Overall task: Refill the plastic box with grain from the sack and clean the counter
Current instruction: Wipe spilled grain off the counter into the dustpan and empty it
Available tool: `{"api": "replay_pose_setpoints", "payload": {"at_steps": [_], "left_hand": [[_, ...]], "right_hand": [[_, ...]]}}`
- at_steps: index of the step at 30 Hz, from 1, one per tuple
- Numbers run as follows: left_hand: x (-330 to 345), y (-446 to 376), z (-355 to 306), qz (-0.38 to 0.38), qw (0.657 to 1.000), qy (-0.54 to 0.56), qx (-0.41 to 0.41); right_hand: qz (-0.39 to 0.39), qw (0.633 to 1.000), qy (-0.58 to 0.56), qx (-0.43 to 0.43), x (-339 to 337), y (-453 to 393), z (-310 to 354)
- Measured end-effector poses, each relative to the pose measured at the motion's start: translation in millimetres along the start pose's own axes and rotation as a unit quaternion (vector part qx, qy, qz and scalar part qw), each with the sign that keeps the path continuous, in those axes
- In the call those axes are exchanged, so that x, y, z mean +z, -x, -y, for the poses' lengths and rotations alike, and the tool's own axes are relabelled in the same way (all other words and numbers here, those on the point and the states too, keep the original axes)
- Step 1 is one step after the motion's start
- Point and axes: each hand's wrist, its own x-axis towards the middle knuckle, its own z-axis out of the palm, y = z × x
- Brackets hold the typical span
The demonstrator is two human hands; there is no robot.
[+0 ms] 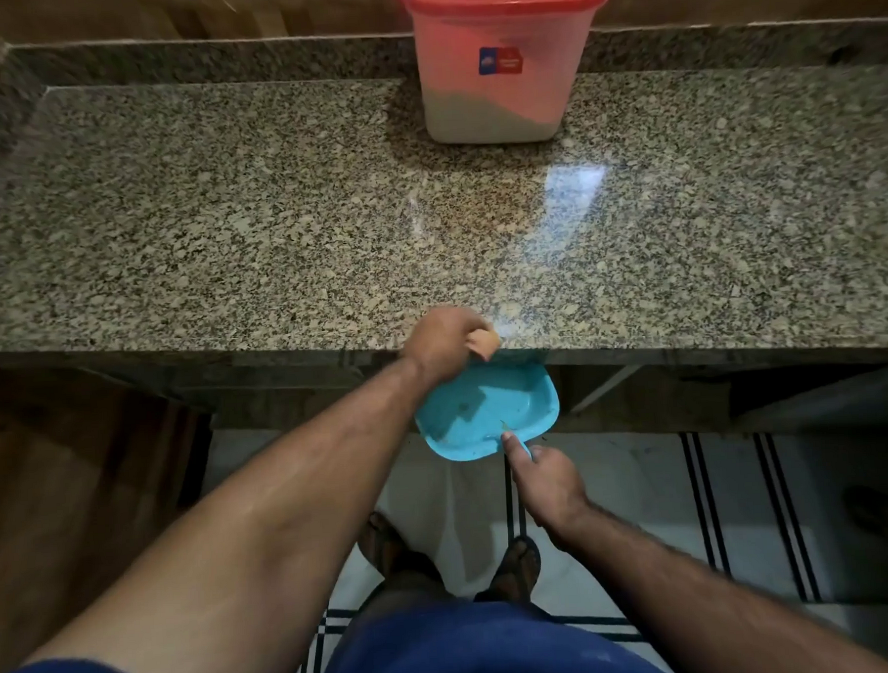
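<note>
A red-lidded translucent plastic box (504,60) stands at the back of the speckled granite counter (220,219), its lid on and pale grain filling its lower part. My left hand (445,341) sits at the counter's front edge, closed on a small orange-tan object (483,342) that I cannot identify. Just below that edge my right hand (547,480) grips the handle of a blue dustpan (487,411), held against the counter's lip. A few specks lie in the dustpan. No sack is in view.
A raised granite ledge (211,55) runs along the counter's back. Wooden cabinet fronts (79,484) stand at the lower left. White floor tiles with dark stripes (708,502) lie below, where my sandalled feet (515,564) stand.
</note>
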Motion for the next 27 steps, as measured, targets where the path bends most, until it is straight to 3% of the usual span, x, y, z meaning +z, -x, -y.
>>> {"api": "replay_pose_setpoints", "payload": {"at_steps": [2,4,6,8,12,17,24,27], "left_hand": [[-7.1,-14.9,-20.0,0.063,0.989,0.133,-0.030],[-15.5,-34.8,-26.5,0.022,0.980,0.192,-0.055],[-14.5,-49.8,-29.7,-0.055,0.989,0.130,-0.048],[-0.9,-49.9,-32.8,-0.079,0.996,0.043,-0.022],[35.6,-27.8,-38.8,0.015,0.998,-0.056,0.006],[-5.8,-8.7,-56.6,0.077,0.988,0.056,-0.121],[-52.9,41.5,-35.7,-0.038,0.986,-0.028,-0.158],[-58.7,75.8,-10.3,-0.053,0.977,0.029,-0.204]], "right_hand": [[0.000,1.000,-0.008,0.003,1.2,1.7,-0.3],[0.003,1.000,-0.024,0.013,-1.2,2.9,-4.7],[0.001,0.999,-0.030,0.019,-3.7,3.7,-12.6],[-0.006,0.999,-0.028,0.021,-7.7,5.1,-17.4],[-0.008,0.999,-0.032,0.022,-15.8,3.1,-22.9],[0.013,0.999,-0.029,0.016,-25.0,3.3,-27.9],[0.074,0.997,0.013,-0.033,-1.5,11.6,-4.9],[0.100,0.993,0.033,-0.053,14.0,18.6,6.2]]}}
